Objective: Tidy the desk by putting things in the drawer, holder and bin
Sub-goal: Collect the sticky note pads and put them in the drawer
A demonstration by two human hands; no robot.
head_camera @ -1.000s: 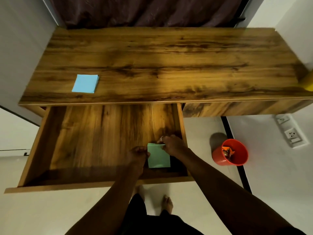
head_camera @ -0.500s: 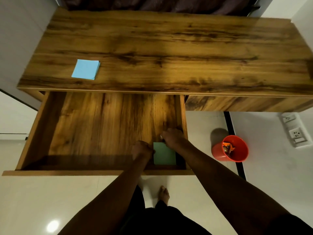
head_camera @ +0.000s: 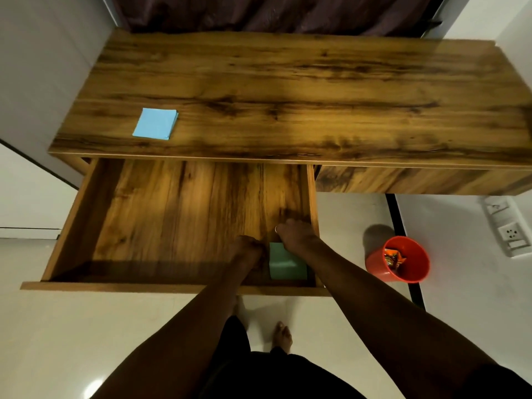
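Pad of green notes (head_camera: pixel 288 264) lies in the open drawer's (head_camera: pixel 172 214) near right corner, with the left hand (head_camera: pixel 247 251) just beside its left edge and the right hand (head_camera: pixel 296 234) over its far edge. Both hands have curled fingers, but whether they grip it cannot be told. There is one green pad, one blue pad (head_camera: pixel 155 123) on the desk (head_camera: pixel 288 82), and one red bin (head_camera: pixel 374 263).

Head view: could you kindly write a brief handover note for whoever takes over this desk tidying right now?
Left grip: curled at the left edge of the green note pad; hold unclear.
Right grip: curled over its far edge; hold unclear.
The green note pad lies in the front right corner of the open drawer.
The blue note pad sits on the desk, front left.
The red bin stands on the floor at right, wrappers inside.
Done: green pad in drawer.
Left: release it, stow the blue pad, shut the drawer.
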